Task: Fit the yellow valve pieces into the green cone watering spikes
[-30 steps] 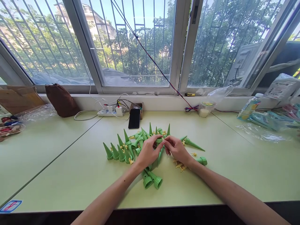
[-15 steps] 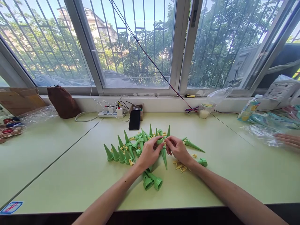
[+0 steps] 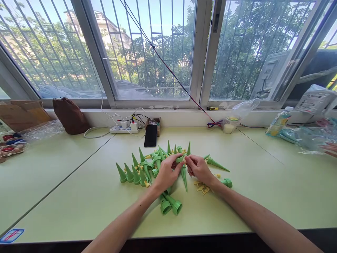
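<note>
My left hand (image 3: 168, 172) is closed around the collar of a green plastic spike (image 3: 183, 180), whose tip points down toward me. Pressed close to that collar, my right hand (image 3: 199, 169) pinches a small pale-yellow piece, mostly hidden by the fingertips. A heap of green spikes (image 3: 158, 160) mixed with small yellow valve-like pieces lies just beyond my left hand. Several spikes (image 3: 129, 173) stand point-up in a row to the left. Under my right wrist is a small pile of yellow pieces (image 3: 202, 188). Two spikes (image 3: 165, 206) lie near my left forearm, open ends toward me.
A black phone (image 3: 151, 136) leans on a small box by a power strip (image 3: 123, 130). Farther right are a plastic cup (image 3: 228, 125), a bottle (image 3: 279, 121) and plastic bags (image 3: 310, 137). Another person's hand (image 3: 330, 148) shows at the right edge. A brown pouch (image 3: 70, 116) stands left.
My hands stay almost in place, fingertips still together at the spike's collar. At the right edge, the other person's hand has drawn back and the clear plastic there has shifted.
</note>
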`<state>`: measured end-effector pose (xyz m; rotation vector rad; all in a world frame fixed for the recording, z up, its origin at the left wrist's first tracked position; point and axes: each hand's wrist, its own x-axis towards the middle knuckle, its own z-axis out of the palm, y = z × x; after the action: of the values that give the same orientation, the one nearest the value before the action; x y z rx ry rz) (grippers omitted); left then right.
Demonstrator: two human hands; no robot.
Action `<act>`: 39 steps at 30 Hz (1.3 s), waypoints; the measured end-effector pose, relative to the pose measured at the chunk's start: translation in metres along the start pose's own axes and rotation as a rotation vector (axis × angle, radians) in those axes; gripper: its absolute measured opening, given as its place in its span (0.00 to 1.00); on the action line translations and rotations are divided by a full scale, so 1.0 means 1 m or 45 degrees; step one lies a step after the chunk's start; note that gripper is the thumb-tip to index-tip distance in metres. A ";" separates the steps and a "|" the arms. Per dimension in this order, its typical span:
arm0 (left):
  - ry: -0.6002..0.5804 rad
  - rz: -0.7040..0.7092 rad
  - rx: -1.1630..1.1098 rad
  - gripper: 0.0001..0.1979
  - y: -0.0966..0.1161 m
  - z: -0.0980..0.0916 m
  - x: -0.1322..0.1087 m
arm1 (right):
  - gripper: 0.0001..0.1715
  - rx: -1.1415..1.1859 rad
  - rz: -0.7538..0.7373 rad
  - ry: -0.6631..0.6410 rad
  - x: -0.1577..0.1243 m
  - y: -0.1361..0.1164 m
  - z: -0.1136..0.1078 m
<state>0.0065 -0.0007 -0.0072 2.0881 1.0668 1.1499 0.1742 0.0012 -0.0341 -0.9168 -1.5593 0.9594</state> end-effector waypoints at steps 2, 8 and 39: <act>0.005 0.004 0.004 0.17 0.001 0.000 0.000 | 0.26 -0.011 -0.009 0.019 0.000 0.001 0.000; 0.020 0.001 0.000 0.17 0.002 0.000 0.000 | 0.16 0.078 -0.053 0.011 -0.001 -0.003 0.002; 0.043 0.026 0.021 0.16 0.004 -0.001 0.001 | 0.17 0.037 -0.051 0.035 -0.002 -0.008 0.002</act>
<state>0.0075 -0.0023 -0.0033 2.1040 1.0762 1.1940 0.1721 -0.0043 -0.0276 -0.8721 -1.5316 0.9355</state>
